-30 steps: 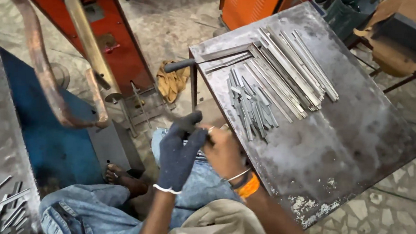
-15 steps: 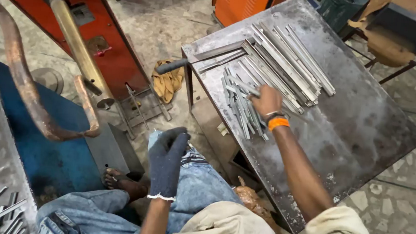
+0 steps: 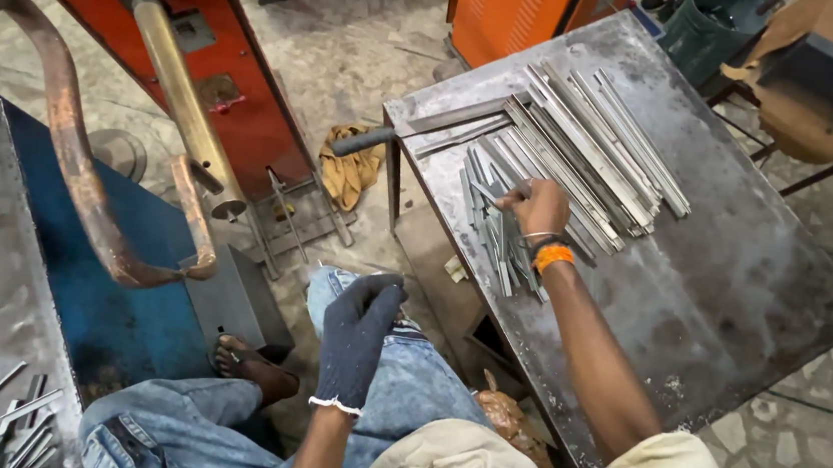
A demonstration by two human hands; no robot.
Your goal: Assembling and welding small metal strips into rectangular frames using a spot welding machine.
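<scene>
Resting on my denim-clad knee, my gloved left hand (image 3: 359, 337) hangs loosely curled, grasping nothing, near the curved copper arm (image 3: 81, 165). Further right, my bare right hand (image 3: 537, 206) pinches short metal strips (image 3: 497, 231) heaped on the steel table (image 3: 733, 292), beside longer bars (image 3: 595, 149). Sharp strip edges could cut unprotected fingers; strips near the table's left edge could slide off. Open tabletop lies rightward.

1. A yellow rag (image 3: 350, 170) lies on the floor beside the red machine (image 3: 150, 60).
2. An orange cabinet (image 3: 516, 17) stands behind.
3. A dark green bin (image 3: 705, 33), possibly plastic, stands at top right.
</scene>
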